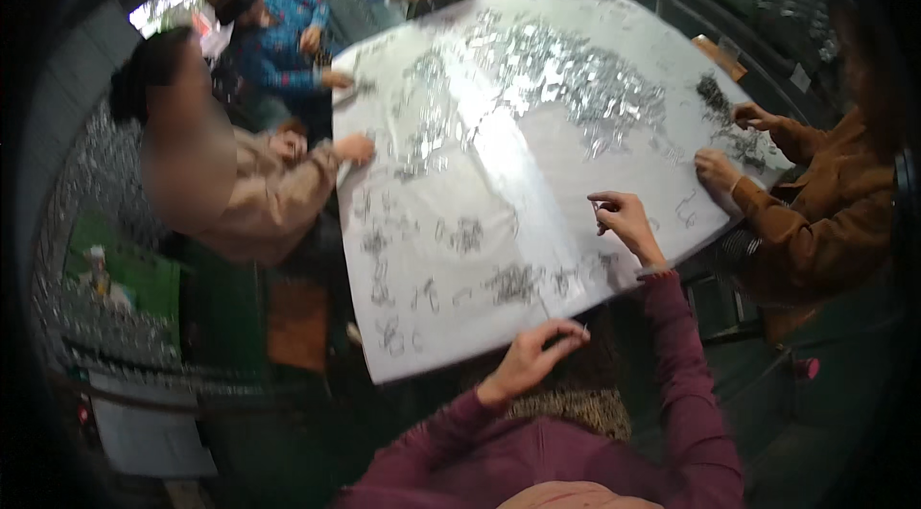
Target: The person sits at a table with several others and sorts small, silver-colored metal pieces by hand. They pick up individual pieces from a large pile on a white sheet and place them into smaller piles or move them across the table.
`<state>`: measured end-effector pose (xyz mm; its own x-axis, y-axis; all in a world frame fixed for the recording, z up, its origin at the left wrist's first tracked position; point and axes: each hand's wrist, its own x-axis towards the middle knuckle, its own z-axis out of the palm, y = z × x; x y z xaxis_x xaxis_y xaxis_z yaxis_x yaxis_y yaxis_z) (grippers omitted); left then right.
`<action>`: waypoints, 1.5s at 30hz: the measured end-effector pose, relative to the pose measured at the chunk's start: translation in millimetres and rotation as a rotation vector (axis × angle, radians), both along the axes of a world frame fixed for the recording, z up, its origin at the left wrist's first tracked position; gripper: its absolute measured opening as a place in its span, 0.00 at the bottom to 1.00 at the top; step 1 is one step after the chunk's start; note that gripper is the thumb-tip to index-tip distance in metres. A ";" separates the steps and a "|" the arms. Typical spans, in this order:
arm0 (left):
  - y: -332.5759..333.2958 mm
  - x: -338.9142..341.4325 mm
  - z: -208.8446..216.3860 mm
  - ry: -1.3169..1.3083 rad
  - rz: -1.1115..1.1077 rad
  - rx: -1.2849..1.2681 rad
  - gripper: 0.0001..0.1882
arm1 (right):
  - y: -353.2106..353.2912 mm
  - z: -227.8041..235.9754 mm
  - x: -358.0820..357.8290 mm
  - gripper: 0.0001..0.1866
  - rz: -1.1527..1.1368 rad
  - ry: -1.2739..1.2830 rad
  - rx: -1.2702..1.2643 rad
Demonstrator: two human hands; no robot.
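My left hand (pixel 533 355) is at the near edge of the white-covered table (pixel 624 159), its thumb and fingertips drawn together. Anything pinched there is too small to make out. Farther right, my right hand (pixel 625 223) hovers over the near right part of the table with its fingers bent toward the thumb; what lies at the fingertips cannot be made out. Between and left of my hands are small heaps of thin dark pieces (pixel 513 284), tangled or loosely grouped. Many shiny flat silvery pieces (pixel 576 77) are spread over the far half.
To the left, a person in a tan top (pixel 273 197) rests a hand on the table edge, beside another in a blue patterned shirt (pixel 288 29). At right, a person in brown sleeves (pixel 815 231) handles a dark pile (pixel 715 96). A brown stool (pixel 297 327) stands left of the table.
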<state>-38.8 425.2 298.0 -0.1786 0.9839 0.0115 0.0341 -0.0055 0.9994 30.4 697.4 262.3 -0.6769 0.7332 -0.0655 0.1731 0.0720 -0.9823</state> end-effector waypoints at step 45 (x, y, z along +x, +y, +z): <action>52.1 -247.9 -132.1 1.175 0.820 -0.322 0.04 | -184.8 41.3 68.7 0.07 -0.380 0.517 -0.198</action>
<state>-286.6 477.3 165.9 -0.7198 0.6016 0.3463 0.6941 0.6290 0.3501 99.0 512.6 303.6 -0.3546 0.9342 0.0397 -0.3457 -0.0915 -0.9339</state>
